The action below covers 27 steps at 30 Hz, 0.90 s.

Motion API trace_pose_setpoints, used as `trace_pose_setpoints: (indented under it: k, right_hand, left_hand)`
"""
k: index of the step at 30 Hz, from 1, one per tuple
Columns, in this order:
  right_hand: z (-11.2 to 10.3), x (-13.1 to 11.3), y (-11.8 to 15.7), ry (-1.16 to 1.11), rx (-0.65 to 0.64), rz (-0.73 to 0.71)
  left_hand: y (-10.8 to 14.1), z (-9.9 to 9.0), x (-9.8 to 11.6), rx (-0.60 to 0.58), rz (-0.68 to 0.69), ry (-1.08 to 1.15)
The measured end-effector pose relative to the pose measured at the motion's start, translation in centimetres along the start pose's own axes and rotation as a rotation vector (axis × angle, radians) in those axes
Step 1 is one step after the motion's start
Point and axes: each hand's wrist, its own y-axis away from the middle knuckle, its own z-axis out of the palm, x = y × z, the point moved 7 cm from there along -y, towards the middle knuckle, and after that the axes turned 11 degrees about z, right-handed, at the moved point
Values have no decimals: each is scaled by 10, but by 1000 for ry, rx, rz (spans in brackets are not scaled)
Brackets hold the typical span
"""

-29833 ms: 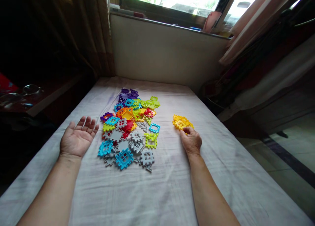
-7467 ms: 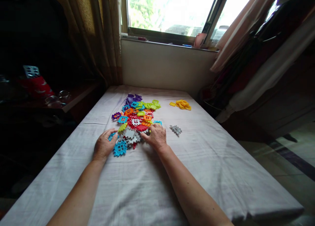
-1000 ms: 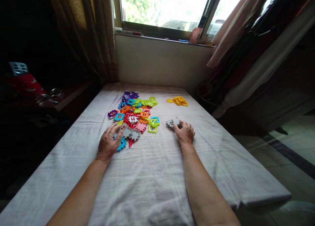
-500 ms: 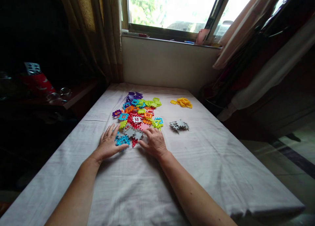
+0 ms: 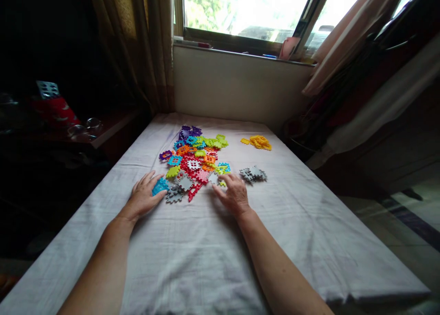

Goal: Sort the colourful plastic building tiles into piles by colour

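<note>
On the cloth lies a mixed heap of plastic interlocking building tiles in several colours. At its near left edge my left hand has its thumb and fingers around a blue tile. Fingertips of my right hand are on a light grey tile at the heap's right edge. Between the hands lie more grey tiles and a red tile. White, orange, lime green and purple tiles make up the farther part of the heap.
To the right sit a separate grey pile and a yellow pile. The table has a pale cloth. A dark side table with a red container stands left. A window and wall are behind, with hanging clothes to the right.
My left hand has drawn the blue tile left, away from the grey ones. My right hand has moved right with a grey tile at its fingertips. The view has shifted slightly.
</note>
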Motion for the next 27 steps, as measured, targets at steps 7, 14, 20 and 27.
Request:
trace_pose_setpoints:
  k: [7,14,20,27]
  right_hand:
    - [-43,105,-20,110,279,469]
    - [-44,130,-21,125,274,598]
    - [-44,119,-19,97,310,527]
    - [-27,69,-14,27,307,172]
  left_hand:
    - [1,-18,2,206,-61,-62]
    - [0,-12,26,-8,32,-73]
    - [1,-9,29,-52,28,-94]
    - [1,-8,34,-60,18,-92]
